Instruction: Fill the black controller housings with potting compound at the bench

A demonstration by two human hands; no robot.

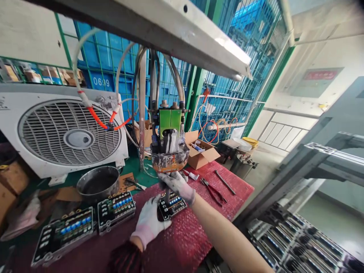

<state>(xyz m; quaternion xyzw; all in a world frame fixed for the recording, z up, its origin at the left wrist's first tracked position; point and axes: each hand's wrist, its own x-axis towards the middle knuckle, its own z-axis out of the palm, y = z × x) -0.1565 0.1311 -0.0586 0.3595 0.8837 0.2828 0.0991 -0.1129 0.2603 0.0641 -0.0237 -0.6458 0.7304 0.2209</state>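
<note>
**A:** What is taking up the most room in front of the person?

**B:** A white box fan (71, 138) is standing at the back left. Below it the surface (196, 235) is lying under red bubble wrap.

**A:** And in the middle?

**B:** A dispensing head (170, 149) with a green block is hanging from a bundle of hoses (148, 87). Its smeared lower part is sitting just above the small module (174, 204).

**A:** What is the right hand doing?

**B:** The gloved right hand (178, 185) is reaching in from the lower right. Its fingers are closing tight around the stem under the dispensing head.

**A:** And the left?

**B:** The gloved left hand (149, 222) is lying flat on the bubble wrap. Its fingers are spreading open, and its thumb is pressing against the near left edge of the small module.

**A:** What else is lying about?

**B:** A round metal pan (98, 184) is sitting behind two more modules. The long module (64, 233) is lying at the far left, and the middle module (116, 208) is lying just beside it. Both are showing rows of blue parts. An open cardboard box (202, 156) is standing behind and to the right of the head. Red-handled pliers (213, 191) are lying on the wrap, well apart from both hands.
</note>
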